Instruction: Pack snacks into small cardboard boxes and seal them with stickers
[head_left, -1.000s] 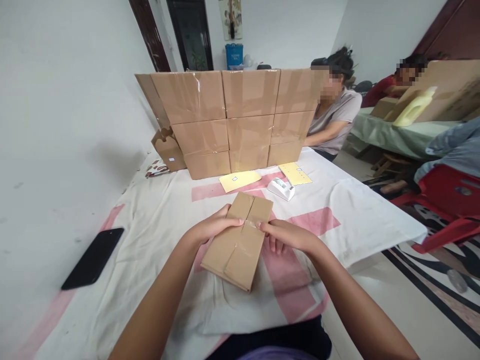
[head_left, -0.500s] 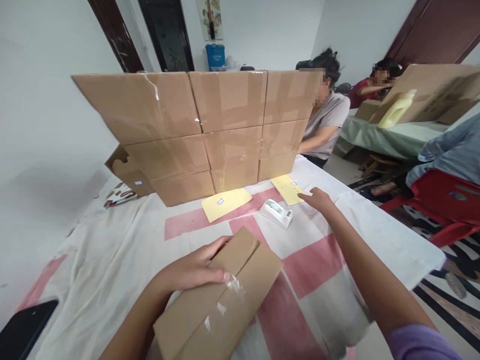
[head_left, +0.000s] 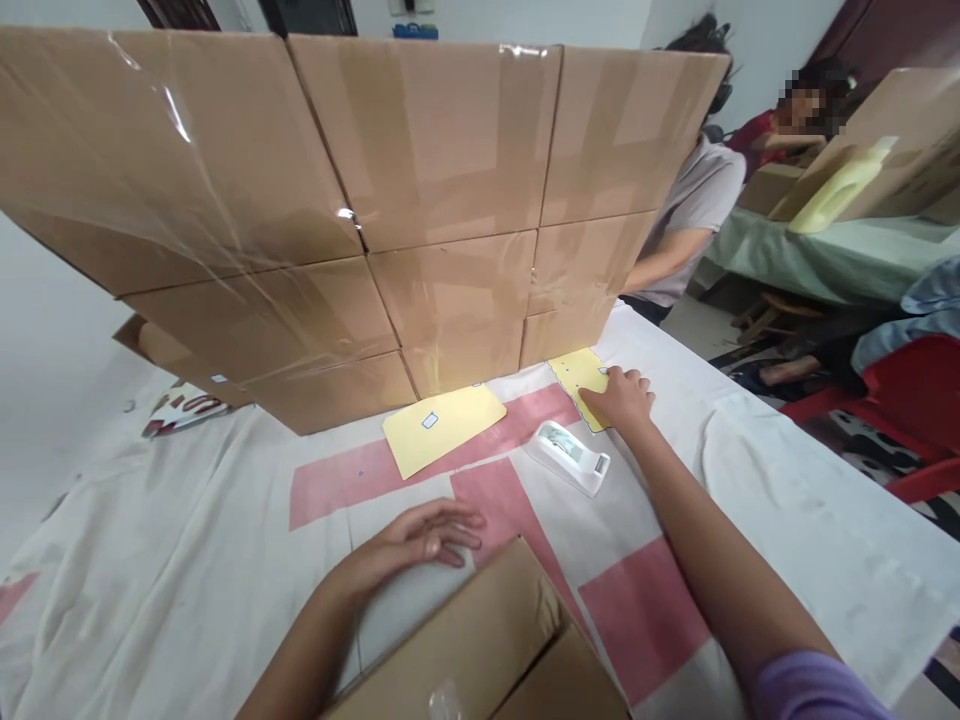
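My left hand [head_left: 424,540] hovers just above the near cardboard box [head_left: 480,640], fingers apart and holding nothing. That box has clear tape on it and runs off the bottom edge. At the right, my right hand [head_left: 621,398] rests on a yellow card [head_left: 576,372] with a wavy outline, its fingers spread over the lower part. Left of it lies a white tape dispenser [head_left: 570,455]. Another yellow card [head_left: 442,425] with a small outlined label lies by the base of the large cardboard panel [head_left: 450,180].
The panel stands across the far side of the cloth-covered table [head_left: 247,560]. Behind it sits a person in a light shirt [head_left: 701,200]. A patterned packet [head_left: 184,408] lies far left. On another table stands a yellow bottle [head_left: 840,190]; a red chair [head_left: 919,400] is at right.
My left hand has let go of the cardboard box, which now sits lower in view. My right hand has moved onto the right yellow card. The view has shifted closer to the panel.
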